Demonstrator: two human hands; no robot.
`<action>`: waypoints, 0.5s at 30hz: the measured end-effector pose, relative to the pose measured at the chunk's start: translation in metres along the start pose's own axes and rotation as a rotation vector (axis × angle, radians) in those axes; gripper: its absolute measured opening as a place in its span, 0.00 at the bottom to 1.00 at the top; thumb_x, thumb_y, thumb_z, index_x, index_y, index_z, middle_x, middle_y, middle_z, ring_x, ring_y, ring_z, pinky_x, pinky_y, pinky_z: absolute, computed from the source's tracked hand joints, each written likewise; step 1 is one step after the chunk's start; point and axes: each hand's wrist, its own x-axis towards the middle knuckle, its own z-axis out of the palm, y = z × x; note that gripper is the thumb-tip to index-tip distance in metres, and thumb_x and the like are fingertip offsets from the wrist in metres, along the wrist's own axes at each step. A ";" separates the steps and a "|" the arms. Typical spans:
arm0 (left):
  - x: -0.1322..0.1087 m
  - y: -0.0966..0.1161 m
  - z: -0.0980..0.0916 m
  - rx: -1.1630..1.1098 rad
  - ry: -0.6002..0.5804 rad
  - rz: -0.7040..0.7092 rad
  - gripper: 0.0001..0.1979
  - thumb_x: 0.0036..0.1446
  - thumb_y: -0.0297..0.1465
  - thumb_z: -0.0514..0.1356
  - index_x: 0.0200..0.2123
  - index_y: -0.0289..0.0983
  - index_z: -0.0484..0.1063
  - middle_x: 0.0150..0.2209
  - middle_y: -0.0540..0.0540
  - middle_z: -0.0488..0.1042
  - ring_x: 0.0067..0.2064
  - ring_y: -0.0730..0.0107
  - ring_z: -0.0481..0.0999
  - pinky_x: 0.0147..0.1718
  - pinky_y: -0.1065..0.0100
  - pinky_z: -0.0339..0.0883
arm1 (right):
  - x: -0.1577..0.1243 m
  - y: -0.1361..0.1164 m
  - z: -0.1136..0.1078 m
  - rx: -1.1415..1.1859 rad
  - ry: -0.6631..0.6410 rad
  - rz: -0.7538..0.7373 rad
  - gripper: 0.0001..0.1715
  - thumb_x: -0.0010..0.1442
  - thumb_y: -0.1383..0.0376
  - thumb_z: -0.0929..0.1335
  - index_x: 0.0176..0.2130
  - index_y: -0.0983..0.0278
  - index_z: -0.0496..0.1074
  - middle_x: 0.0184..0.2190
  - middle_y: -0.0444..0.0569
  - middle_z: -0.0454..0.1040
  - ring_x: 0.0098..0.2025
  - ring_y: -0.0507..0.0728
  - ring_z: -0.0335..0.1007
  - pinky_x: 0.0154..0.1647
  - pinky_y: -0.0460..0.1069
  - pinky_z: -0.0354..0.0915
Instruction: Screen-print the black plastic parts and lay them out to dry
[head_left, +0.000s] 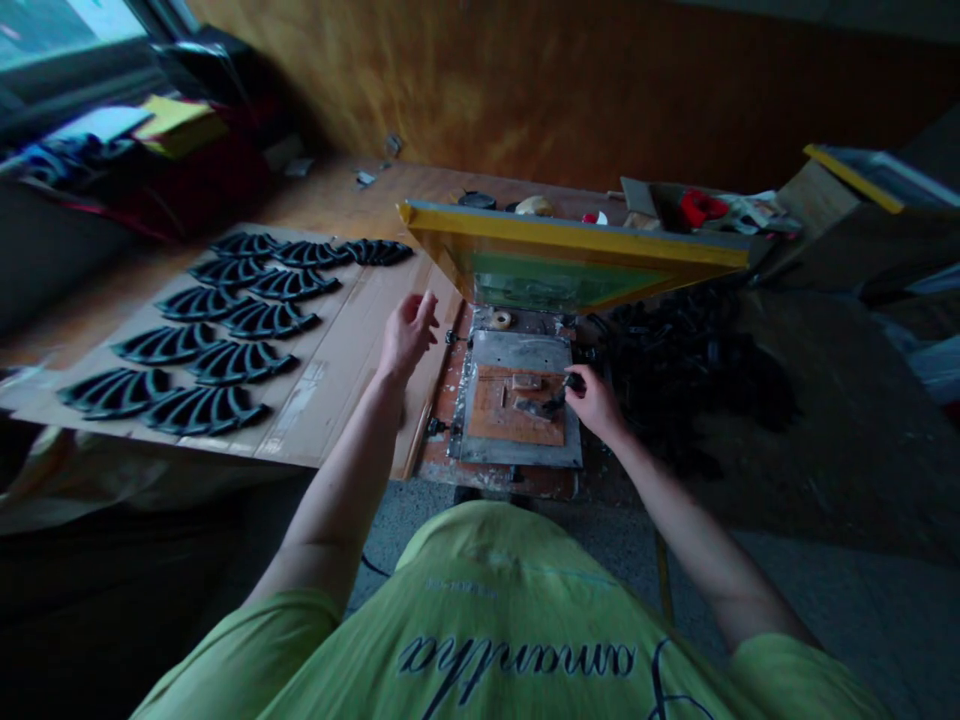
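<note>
My right hand (594, 400) pinches the end of a small dark curved piece (553, 404) at the right side of a brown board (489, 423). That board lies on a grey metal plate (517, 350) and carries a small raised block (526, 382). My left hand (409, 335) hangs in the air to the left of the plate, fingers loosely bent and apart, with nothing in it. Behind the plate a yellow-edged screen frame (585, 232) with a green mesh is tilted up. The exact kind of the dark piece is hard to make out.
Rows of overlapping black curved pieces (202, 408) cover a cardboard sheet (330, 385) on the left. On the right is a heap of black pieces (705, 370). A roll of tape (501, 320) sits behind the plate; an open box (660, 212) stands behind the frame.
</note>
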 end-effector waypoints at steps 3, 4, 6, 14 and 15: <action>0.009 0.045 0.018 -0.238 -0.009 0.118 0.27 0.66 0.55 0.49 0.43 0.37 0.71 0.24 0.52 0.70 0.17 0.81 0.64 0.17 0.77 0.55 | 0.000 -0.015 0.031 0.287 0.018 -0.010 0.11 0.59 0.67 0.65 0.43 0.61 0.69 0.44 0.52 0.80 0.49 0.59 0.77 0.53 0.55 0.71; 0.010 0.054 0.021 -0.271 -0.016 0.143 0.28 0.66 0.55 0.48 0.44 0.37 0.71 0.22 0.52 0.69 0.17 0.80 0.65 0.17 0.77 0.55 | -0.001 -0.016 0.039 0.324 0.016 -0.014 0.10 0.59 0.68 0.65 0.42 0.61 0.69 0.45 0.52 0.80 0.51 0.58 0.77 0.55 0.55 0.71; 0.010 0.063 0.023 -0.286 -0.025 0.162 0.29 0.67 0.55 0.45 0.44 0.37 0.72 0.20 0.52 0.67 0.18 0.78 0.66 0.17 0.76 0.56 | -0.003 -0.014 0.051 0.305 -0.018 -0.031 0.10 0.59 0.69 0.66 0.42 0.61 0.71 0.47 0.53 0.80 0.52 0.58 0.77 0.57 0.56 0.70; -0.013 0.054 0.020 -0.280 -0.084 0.125 0.31 0.64 0.58 0.47 0.42 0.38 0.72 0.20 0.51 0.67 0.18 0.75 0.64 0.18 0.73 0.55 | -0.018 -0.014 0.062 -0.143 -0.197 -0.241 0.22 0.59 0.77 0.65 0.44 0.61 0.82 0.58 0.54 0.75 0.57 0.62 0.71 0.61 0.61 0.69; -0.020 0.051 0.018 -0.287 -0.086 0.108 0.31 0.64 0.58 0.47 0.41 0.38 0.73 0.20 0.51 0.67 0.19 0.75 0.64 0.19 0.72 0.55 | -0.019 -0.015 0.060 -0.171 -0.195 -0.251 0.21 0.59 0.77 0.65 0.44 0.60 0.82 0.59 0.54 0.74 0.58 0.63 0.71 0.61 0.62 0.68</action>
